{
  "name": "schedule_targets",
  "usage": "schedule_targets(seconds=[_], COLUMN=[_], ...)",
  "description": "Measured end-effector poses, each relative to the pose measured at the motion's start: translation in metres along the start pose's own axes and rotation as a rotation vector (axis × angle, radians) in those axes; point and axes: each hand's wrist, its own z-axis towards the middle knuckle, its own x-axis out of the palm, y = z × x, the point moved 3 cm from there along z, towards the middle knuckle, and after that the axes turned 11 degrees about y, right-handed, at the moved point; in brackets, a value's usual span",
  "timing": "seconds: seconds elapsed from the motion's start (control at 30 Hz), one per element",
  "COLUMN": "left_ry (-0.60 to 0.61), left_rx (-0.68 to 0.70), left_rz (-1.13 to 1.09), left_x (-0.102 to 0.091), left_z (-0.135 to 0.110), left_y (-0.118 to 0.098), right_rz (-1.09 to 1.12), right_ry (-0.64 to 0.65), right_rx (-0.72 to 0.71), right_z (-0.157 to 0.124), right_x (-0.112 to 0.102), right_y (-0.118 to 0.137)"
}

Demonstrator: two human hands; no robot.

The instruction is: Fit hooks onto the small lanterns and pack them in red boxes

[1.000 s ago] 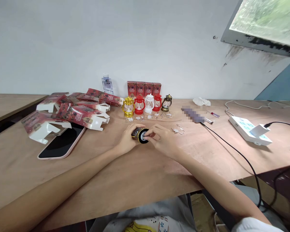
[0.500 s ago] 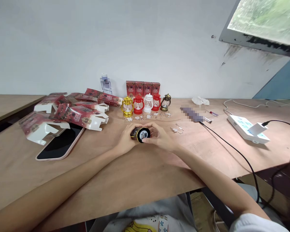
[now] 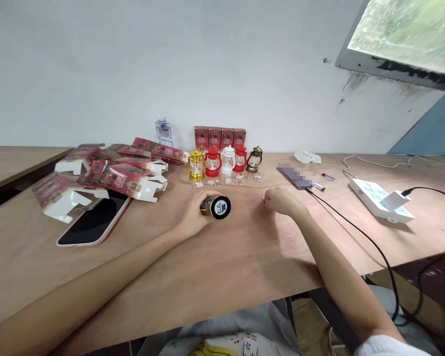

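My left hand [image 3: 194, 216] is closed around a small dark lantern with gold trim [image 3: 204, 206], tipped so its round black base [image 3: 220, 207] faces me. A pale label sits in the middle of that base. Further right, my right hand [image 3: 285, 201] is low over the table, its fingertips pinched on a small silvery metal piece [image 3: 267, 201]. Most of that piece is hidden by the fingers. Beyond both hands stand a gold lantern [image 3: 196, 165], two red lanterns [image 3: 212, 163], a white lantern [image 3: 228, 160] and a bronze-coloured lantern [image 3: 254, 159].
Small metal pieces [image 3: 241, 180] lie before the lanterns. Red boxes [image 3: 215, 138] stand behind them; opened cartons [image 3: 114, 178] and a phone [image 3: 94, 220] lie left, near a bottle [image 3: 163, 131]. Rightward are a cabled phone [image 3: 294, 175], a screwdriver [image 3: 325, 175], tissue [image 3: 307, 156] and a power strip [image 3: 380, 198].
My right hand has let go of the lantern and moved right to the small metal piece on the table. My left hand keeps the lantern in nearly the same place.
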Motion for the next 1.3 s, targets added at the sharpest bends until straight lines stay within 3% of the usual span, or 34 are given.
schedule_targets(seconds=[0.2, 0.33, 0.53, 0.77, 0.9, 1.17, 1.3], left_ry=[-0.009, -0.009, -0.012, -0.008, -0.016, -0.023, -0.037], left_rx=[0.017, 0.004, -0.003, 0.005, 0.022, 0.007, 0.009], left_rz=[0.009, -0.005, -0.023, -0.044, -0.048, -0.068, -0.099], left_x=[-0.001, -0.001, 0.001, 0.001, 0.001, 0.000, 0.000], left_z=[0.000, 0.000, 0.000, 0.000, 0.001, 0.001, 0.001], left_y=[-0.003, -0.003, -0.001, -0.001, -0.001, -0.004, -0.004], right_rz=[0.019, 0.170, 0.561, 1.208, 1.436, 1.491, 1.302], right_ry=[-0.024, -0.086, -0.095, 0.043, 0.104, 0.037, -0.168], right_rx=[-0.069, -0.137, -0.237, -0.374, -0.426, -0.545, -0.529], right_z=[0.001, -0.002, -0.001, 0.000, -0.004, -0.012, -0.011], right_x=[-0.001, -0.001, 0.007, 0.016, 0.020, 0.021, 0.018], right_y=[0.012, 0.024, 0.036, 0.048, 0.061, 0.079, 0.071])
